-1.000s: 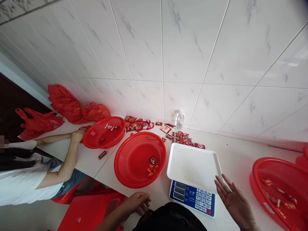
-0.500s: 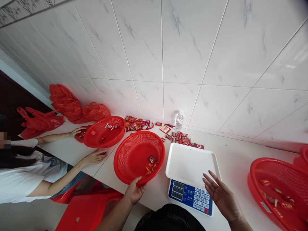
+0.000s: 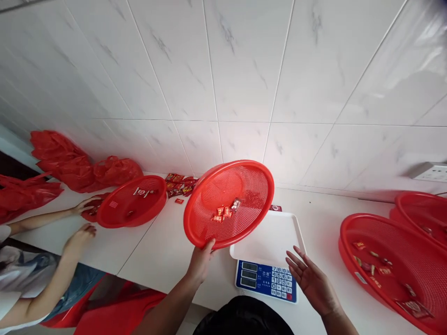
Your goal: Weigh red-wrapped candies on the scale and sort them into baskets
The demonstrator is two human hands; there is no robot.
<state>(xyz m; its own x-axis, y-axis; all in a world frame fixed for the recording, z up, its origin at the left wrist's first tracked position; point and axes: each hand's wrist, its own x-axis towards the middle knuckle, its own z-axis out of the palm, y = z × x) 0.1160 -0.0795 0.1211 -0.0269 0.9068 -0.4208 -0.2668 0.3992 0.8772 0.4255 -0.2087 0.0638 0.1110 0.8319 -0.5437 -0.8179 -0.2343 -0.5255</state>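
Note:
My left hand [image 3: 200, 261] grips the near rim of a red plastic basket [image 3: 213, 186], which is lifted off the table and tilted toward me. A few small wrapped candies [image 3: 225, 211] lie inside it. The basket partly covers the white tray [image 3: 279, 232] of a weighing scale, whose blue keypad panel [image 3: 267, 280] faces me. Over the scale's right side hovers my right hand [image 3: 312, 284], palm turned up and fingers spread, holding nothing.
At right, red baskets [image 3: 387, 293] hold scattered packets. To the left, a co-worker's hands [image 3: 80, 237] are beside another red basket [image 3: 134, 214]. Red plastic bags [image 3: 59, 158] and snack packets [image 3: 179, 184] line the wall. A red stool [image 3: 115, 307] stands below.
My left hand has raised the basket from the table and carried it right, over the scale's edge, tilting it. My right hand stays spread. The view has shifted to the right.

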